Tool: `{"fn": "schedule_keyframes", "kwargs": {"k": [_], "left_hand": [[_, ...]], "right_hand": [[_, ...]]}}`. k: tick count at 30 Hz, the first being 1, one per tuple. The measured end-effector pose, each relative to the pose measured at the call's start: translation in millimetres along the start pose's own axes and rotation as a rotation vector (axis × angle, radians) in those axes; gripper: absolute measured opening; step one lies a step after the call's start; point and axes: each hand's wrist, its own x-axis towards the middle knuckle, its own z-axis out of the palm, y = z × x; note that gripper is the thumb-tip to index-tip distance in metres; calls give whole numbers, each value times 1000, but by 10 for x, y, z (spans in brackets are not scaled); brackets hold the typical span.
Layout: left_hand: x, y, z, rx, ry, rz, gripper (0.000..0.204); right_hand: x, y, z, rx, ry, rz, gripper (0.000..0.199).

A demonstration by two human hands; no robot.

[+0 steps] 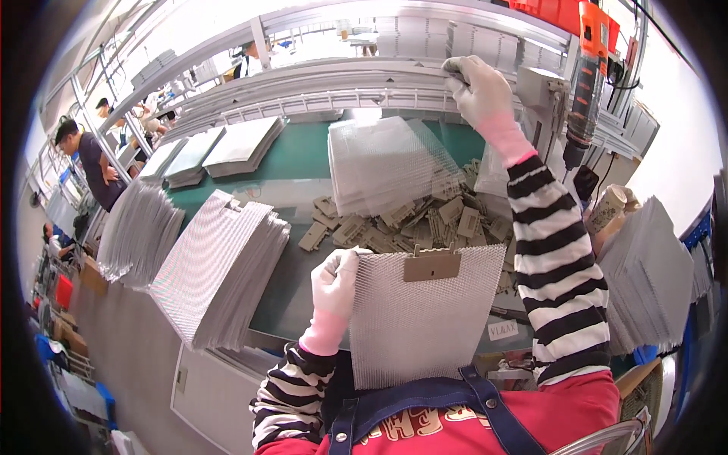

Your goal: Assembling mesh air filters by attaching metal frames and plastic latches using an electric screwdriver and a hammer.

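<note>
My gloved left hand pinches the upper left corner of a silvery mesh filter panel, which stands upright against my front. A beige plastic clip sits at the middle of the panel's top edge. My gloved right hand is raised at the far side, close to the metal rail, with its fingers curled in; whatever they hold, if anything, is hidden. Between the hands lies a heap of loose beige clips. Behind the heap, a stack of mesh sheets wrapped in clear plastic rests on the green bench.
Stacked mesh panels stand at the left, more stacks behind them. An orange and black power screwdriver hangs at the right, above other mesh sheets. Metal rails cross the back. A person stands far left.
</note>
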Motion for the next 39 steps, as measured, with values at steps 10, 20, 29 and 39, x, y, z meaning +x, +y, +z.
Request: {"fn": "schedule_keyframes", "kwargs": {"k": [10, 20, 29, 39], "left_hand": [[-140, 28, -131, 106, -22, 164, 15], [-99, 3, 34, -23, 0, -11, 9], [-142, 88, -55, -25, 13, -48, 13], [-250, 208, -31, -138, 30, -96, 16]], "right_hand": [[-1017, -798, -778, 506, -965, 288, 22], [-1018, -902, -647, 812, -1114, 188, 39], [-1076, -973, -607, 789, -1123, 224, 36], [-1110, -1020, -732, 707, -1042, 169, 38]]}}
